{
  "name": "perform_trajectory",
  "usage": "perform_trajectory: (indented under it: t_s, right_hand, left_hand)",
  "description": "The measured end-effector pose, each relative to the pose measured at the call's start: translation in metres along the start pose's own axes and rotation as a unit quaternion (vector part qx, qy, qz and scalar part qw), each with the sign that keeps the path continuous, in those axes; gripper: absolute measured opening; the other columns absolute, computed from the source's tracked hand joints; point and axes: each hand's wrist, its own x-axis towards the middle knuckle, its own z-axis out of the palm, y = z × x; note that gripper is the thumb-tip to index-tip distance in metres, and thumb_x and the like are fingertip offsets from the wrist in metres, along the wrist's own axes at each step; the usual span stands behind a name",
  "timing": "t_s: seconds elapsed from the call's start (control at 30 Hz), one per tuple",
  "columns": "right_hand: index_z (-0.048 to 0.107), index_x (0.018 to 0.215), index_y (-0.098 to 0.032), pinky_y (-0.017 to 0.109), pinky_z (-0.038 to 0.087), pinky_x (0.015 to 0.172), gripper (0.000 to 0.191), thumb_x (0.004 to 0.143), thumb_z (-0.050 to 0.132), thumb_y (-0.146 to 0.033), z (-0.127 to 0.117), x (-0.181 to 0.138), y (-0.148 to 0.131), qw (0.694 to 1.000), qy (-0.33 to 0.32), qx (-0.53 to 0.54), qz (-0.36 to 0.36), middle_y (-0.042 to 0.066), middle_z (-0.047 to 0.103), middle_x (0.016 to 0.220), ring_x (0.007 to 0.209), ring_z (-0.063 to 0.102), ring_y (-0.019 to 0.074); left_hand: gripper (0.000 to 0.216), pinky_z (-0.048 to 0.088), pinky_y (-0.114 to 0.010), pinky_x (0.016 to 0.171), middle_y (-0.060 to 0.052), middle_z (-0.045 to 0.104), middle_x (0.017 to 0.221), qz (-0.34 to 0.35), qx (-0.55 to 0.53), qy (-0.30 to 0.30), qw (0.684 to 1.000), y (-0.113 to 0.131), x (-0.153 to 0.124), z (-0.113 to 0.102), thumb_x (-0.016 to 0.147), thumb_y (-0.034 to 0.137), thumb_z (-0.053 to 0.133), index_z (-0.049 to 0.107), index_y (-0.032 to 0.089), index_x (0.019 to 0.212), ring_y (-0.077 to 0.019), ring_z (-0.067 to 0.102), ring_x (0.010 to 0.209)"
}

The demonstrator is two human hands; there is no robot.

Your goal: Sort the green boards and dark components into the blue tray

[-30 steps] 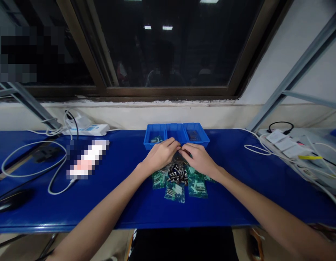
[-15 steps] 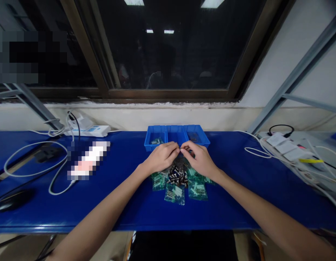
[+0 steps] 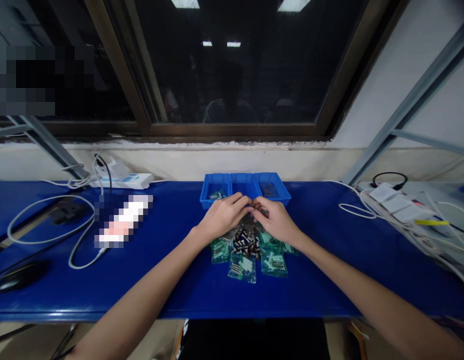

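Note:
My left hand (image 3: 227,214) and my right hand (image 3: 274,218) meet fingertip to fingertip, just in front of a blue three-part bin (image 3: 244,181). Both are closed in a pinch; whatever lies between the fingers is too small to make out. Below them on the table is a pile of small dark metal cylinders (image 3: 247,244). Around the pile lie several greenish clear bags of small parts, among them a front bag (image 3: 242,269) and a right bag (image 3: 274,263). Small bags lie in the bin's left compartment, and brownish items in its right one.
The blue table (image 3: 149,280) runs along a wall below a dark window. To the left are a power strip (image 3: 136,180), white cables, a blurred-out bright object (image 3: 127,217) and a black mouse (image 3: 20,276). Another power strip with plugs (image 3: 399,202) lies on the right.
My fingertips have shifted slightly, and the right fingers are curled in closer to the left ones. The bags and the pile look unchanged.

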Motion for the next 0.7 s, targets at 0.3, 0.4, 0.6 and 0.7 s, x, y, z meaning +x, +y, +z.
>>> perform_trajectory:
  t_s: [0.3, 0.4, 0.6, 0.7]
  right_hand:
    - [0.053, 0.085, -0.021, 0.028, 0.048, 0.060, 0.010, 0.090, 0.055, -0.030, 0.003, -0.001, -0.004, 0.998, 0.016, 0.063, 0.026, -0.001, 0.063, 0.070, 0.064, 0.065, 0.0156]
    - [0.050, 0.090, -0.022, 0.025, 0.047, 0.053, 0.012, 0.087, 0.059, -0.030, 0.005, -0.002, -0.005, 0.988, 0.022, 0.147, 0.052, 0.000, 0.063, 0.073, 0.068, 0.066, 0.0163]
    - [0.053, 0.086, -0.020, 0.023, 0.042, 0.044, 0.015, 0.086, 0.061, -0.033, 0.002, 0.003, -0.002, 0.965, 0.013, 0.236, 0.114, 0.001, 0.061, 0.070, 0.059, 0.060, 0.0132]
    - [0.054, 0.086, -0.019, 0.024, 0.043, 0.045, 0.014, 0.086, 0.061, -0.031, -0.001, 0.009, 0.002, 0.947, 0.057, 0.275, 0.152, 0.005, 0.064, 0.076, 0.063, 0.062, 0.0148]
  left_hand:
    - [0.030, 0.048, -0.026, 0.062, -0.006, 0.059, 0.089, 0.005, 0.012, -0.002, 1.000, -0.005, -0.001, 0.004, 0.104, 0.027, 0.032, 0.058, 0.014, 0.097, -0.0147, 0.059, 0.075]
    - [0.029, 0.047, -0.027, 0.063, -0.005, 0.059, 0.084, 0.005, -0.003, -0.007, 1.000, -0.004, -0.002, 0.005, 0.102, 0.025, 0.033, 0.058, 0.015, 0.092, -0.0148, 0.058, 0.073]
    - [0.032, 0.047, -0.029, 0.069, -0.005, 0.063, 0.081, -0.016, -0.072, 0.009, 0.997, -0.007, 0.000, 0.000, 0.101, 0.027, 0.034, 0.061, 0.016, 0.088, -0.0144, 0.060, 0.074]
    - [0.034, 0.047, -0.029, 0.069, -0.005, 0.064, 0.078, -0.053, -0.084, 0.044, 0.994, -0.014, 0.001, -0.003, 0.101, 0.031, 0.035, 0.062, 0.015, 0.087, -0.0142, 0.059, 0.072]
